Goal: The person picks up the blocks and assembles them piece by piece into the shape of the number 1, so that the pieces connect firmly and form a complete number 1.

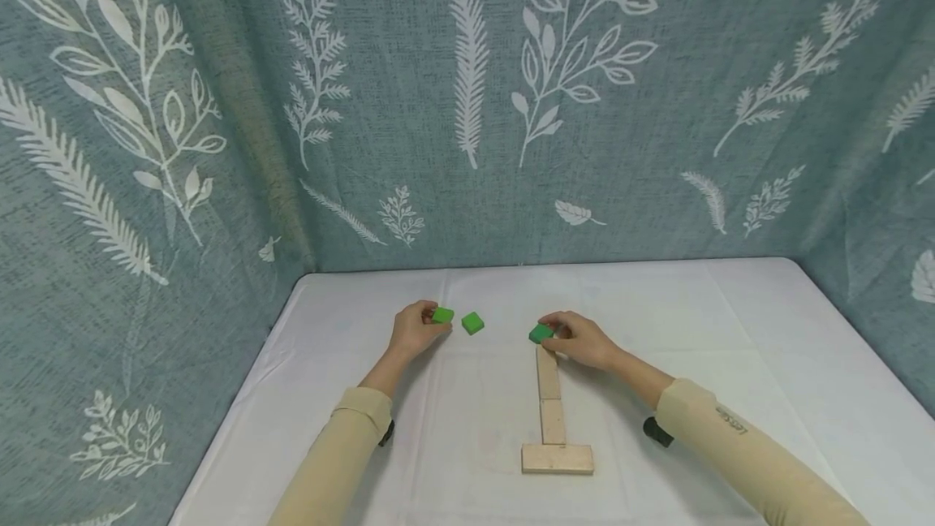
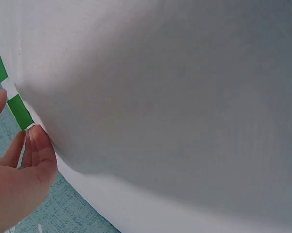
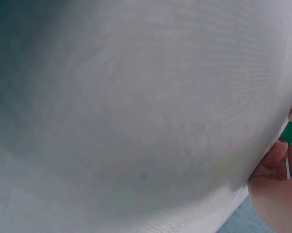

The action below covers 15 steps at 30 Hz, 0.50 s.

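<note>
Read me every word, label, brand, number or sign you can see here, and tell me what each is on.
"Let…" on the right sleeve: small dark lettering; the rest is too small and blurred to read for certain.
No other text can be made out, including on the green blocks and wooden blocks.

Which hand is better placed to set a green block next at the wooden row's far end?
Probably the right hand: it holds the darker green block by that end of the wooden row. The left hand, with a lighter green block, is farther away.
</note>
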{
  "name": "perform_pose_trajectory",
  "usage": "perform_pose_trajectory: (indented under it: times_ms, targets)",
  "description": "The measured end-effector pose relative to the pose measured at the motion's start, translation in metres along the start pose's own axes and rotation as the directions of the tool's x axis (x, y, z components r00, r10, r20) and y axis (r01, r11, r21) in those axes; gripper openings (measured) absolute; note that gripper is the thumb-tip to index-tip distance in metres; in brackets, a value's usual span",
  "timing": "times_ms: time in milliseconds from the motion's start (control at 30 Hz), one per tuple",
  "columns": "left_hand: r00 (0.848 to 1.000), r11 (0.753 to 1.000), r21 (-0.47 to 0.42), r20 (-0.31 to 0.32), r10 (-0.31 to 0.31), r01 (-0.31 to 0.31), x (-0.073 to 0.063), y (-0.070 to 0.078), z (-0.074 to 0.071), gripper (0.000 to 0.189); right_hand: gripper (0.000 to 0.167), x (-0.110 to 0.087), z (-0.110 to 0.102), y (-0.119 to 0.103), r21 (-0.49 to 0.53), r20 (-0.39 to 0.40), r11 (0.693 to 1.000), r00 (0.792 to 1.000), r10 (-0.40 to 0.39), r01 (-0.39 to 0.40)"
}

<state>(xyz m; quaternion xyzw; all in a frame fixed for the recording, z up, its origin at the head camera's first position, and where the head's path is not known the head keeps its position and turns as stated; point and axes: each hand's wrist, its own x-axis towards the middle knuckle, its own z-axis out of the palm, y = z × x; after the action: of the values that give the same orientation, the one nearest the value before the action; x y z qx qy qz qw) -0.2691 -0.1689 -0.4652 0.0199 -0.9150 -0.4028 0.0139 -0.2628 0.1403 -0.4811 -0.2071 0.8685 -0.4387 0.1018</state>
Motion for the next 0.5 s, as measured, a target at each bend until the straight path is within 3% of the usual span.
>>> perform_pose_trajectory:
  times_ms: [500]
  targets:
    - [0.998, 0.998, 0.045, -0.033, 0.045, -0.044, 0.0031, -0.0065, 0.0053, 0.044, 0.039, 0.0008, 0.0006, 0.0008, -0.007, -0.010, 1.000, 1.000, 0.002, -0.002]
